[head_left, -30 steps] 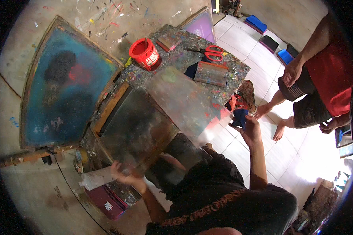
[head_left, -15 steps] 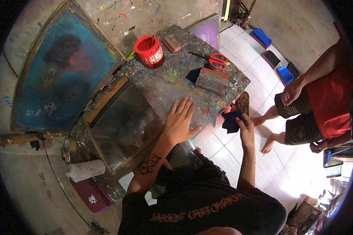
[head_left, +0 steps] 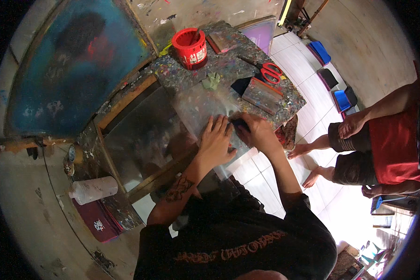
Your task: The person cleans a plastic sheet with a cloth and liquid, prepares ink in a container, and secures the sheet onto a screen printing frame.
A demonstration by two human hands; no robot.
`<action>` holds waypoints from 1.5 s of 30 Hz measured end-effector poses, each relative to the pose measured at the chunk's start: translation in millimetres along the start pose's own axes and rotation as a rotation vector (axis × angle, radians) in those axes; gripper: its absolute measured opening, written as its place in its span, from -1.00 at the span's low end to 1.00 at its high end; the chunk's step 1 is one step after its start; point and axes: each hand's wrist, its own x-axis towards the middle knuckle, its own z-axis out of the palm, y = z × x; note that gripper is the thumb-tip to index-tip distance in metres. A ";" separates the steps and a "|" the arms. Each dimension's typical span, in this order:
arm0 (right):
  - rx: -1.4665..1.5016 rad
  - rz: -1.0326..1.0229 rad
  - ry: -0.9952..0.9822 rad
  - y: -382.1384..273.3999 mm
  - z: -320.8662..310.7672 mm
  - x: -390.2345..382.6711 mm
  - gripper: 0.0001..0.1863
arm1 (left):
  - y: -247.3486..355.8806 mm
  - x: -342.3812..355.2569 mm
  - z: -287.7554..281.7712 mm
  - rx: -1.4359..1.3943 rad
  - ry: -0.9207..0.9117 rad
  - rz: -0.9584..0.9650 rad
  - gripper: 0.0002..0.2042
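Observation:
My left hand (head_left: 218,142) lies open with spread fingers on a translucent plastic sheet (head_left: 195,106) over the paint-speckled table (head_left: 165,72). My right hand (head_left: 259,133) grips a bunched dark navy cloth (head_left: 239,123), pressed on the sheet just right of my left fingers. Farther back stand a red bucket (head_left: 188,56) with a stick in it and red-handled scissors (head_left: 270,71). A squeegee (head_left: 261,97) rests on a dark cloth piece (head_left: 241,83), and a pale green scrap (head_left: 211,81) lies near the sheet.
A blue-stained screen frame (head_left: 65,79) leans at left, above a white bottle (head_left: 93,190) and maroon fabric (head_left: 91,212). An open wooden frame (head_left: 107,158) adjoins the table. Another person (head_left: 392,149) stands at right, near blue and black pieces (head_left: 341,99) on the tiled floor.
My left hand has moved up from beside the bottle onto the sheet. My right hand has brought the dark cloth leftward and up, onto the sheet beside it.

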 end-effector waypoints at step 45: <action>-0.306 -0.173 -0.061 -1.5 32.9 -62.0 -0.47 | 6.7 6.5 -5.8 -0.051 -0.103 -0.066 0.05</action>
